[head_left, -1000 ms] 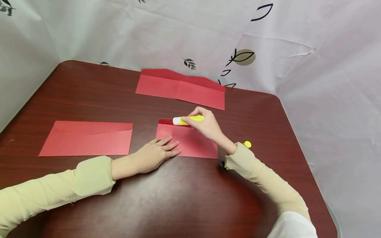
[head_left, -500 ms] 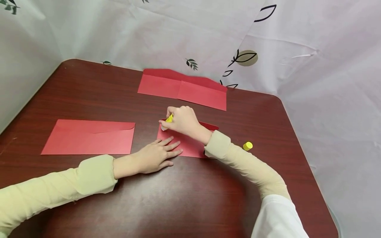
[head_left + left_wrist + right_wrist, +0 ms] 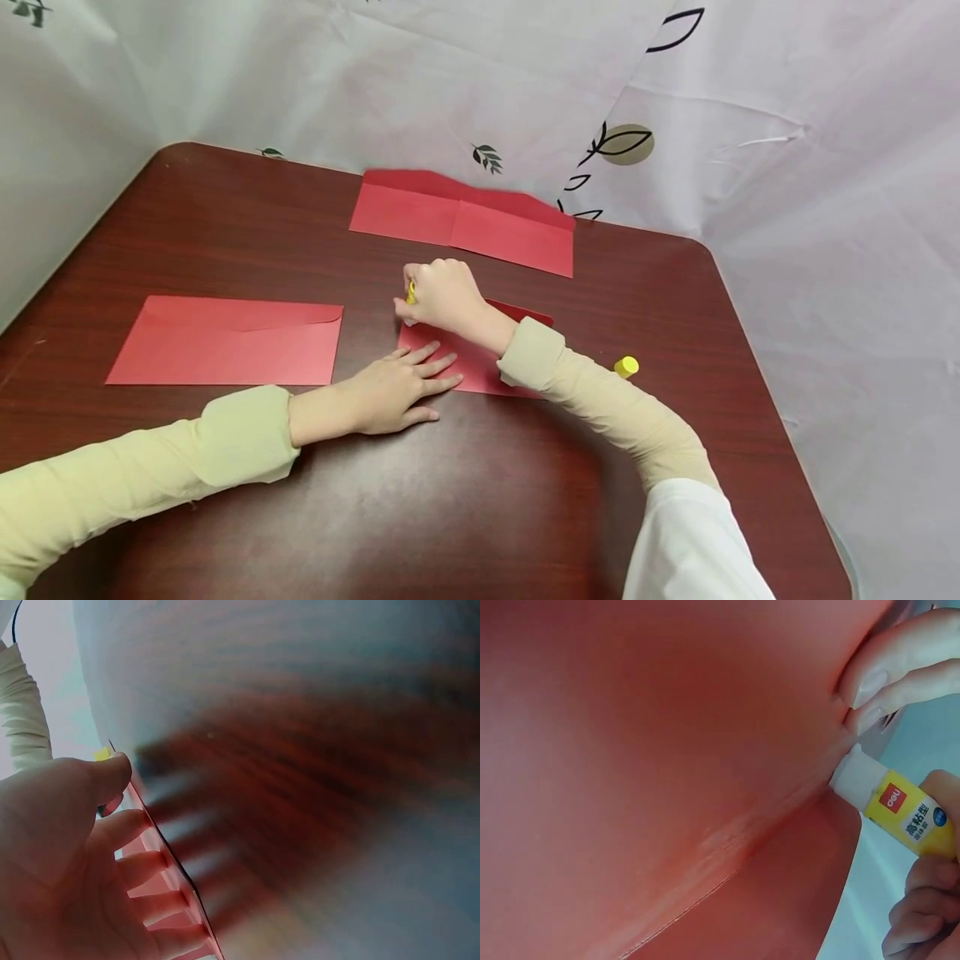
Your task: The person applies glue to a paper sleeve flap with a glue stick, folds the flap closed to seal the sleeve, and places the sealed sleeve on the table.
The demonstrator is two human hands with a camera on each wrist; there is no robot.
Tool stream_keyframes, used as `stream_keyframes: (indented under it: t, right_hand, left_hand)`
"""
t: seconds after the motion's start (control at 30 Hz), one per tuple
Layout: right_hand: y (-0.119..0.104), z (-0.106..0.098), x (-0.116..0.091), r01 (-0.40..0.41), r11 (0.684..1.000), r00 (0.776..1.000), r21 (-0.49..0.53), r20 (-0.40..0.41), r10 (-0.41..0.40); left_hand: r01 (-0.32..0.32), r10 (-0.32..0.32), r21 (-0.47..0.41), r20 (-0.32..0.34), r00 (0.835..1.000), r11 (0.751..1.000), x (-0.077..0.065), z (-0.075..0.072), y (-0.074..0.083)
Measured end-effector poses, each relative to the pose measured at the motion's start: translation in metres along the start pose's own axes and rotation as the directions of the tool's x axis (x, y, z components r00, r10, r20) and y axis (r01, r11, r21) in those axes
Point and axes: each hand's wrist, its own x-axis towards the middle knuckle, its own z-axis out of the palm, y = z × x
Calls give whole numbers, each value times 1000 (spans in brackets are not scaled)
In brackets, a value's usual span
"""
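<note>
A red envelope [image 3: 480,362] lies on the table with its flap folded open on the far side. My left hand [image 3: 393,392] rests on its near left part, fingers straight and spread. In the right wrist view my right hand [image 3: 930,892] grips a yellow and white glue stick [image 3: 900,806], whose white end touches the envelope near its edge. A shiny smear runs along the paper beside the fold there. Seen from the head, my right hand [image 3: 450,296] covers most of the glue stick at the envelope's far left corner.
Another red envelope [image 3: 225,342] lies at the left, its flap folded down. Two more envelopes [image 3: 461,221] with raised flaps overlap at the back of the table. A yellow cap [image 3: 626,367] stands right of my right forearm. Patterned white curtains [image 3: 420,83] hang behind.
My right hand has moved left and turned the glue stick down from lying sideways onto the envelope's left end, shifting slightly further left since. My left hand has stayed on the envelope.
</note>
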Motion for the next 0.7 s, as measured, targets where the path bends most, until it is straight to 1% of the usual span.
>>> stream_keyframes:
  t: [0.23,0.47,0.7]
  right_hand:
    - [-4,1,1,31,999,1000,-44,3,-31]
    - [-1,0,-1,22,999,999,-28,24,-22]
    - [9,-2,-8,21,1000,1000,-9,19,-21]
  left_hand:
    - [4,-3,-14,18,1000,1000,1,0,-1]
    - [13,-12,-27,38,999,1000,1,-1,-1]
    - [44,-39,-53,87,995,998,2,-6,1]
